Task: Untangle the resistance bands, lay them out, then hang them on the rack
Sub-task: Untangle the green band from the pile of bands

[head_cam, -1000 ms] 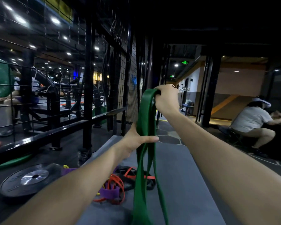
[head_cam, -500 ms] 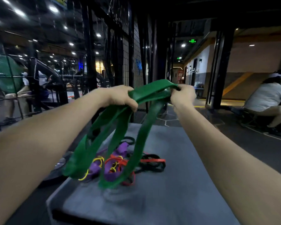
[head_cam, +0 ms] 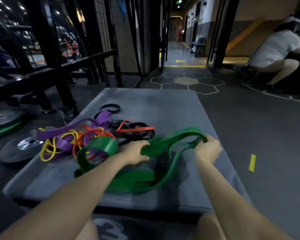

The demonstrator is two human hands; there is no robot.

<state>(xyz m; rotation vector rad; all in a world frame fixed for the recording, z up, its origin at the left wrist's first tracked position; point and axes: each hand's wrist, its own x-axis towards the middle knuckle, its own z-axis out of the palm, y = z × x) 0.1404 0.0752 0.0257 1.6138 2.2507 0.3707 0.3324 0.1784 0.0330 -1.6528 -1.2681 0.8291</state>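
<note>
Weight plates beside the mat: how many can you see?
2. One dark plate lies on the floor at the mat's left edge; another sits farther left on a green disc. More may be hidden.

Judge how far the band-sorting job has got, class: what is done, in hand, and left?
Done: the green band is out of the tangle and down on the mat. In hand: left hand and right hand grip it, spreading it. Left: the purple, yellow, red and black bands remain knotted; nothing hung.
</note>
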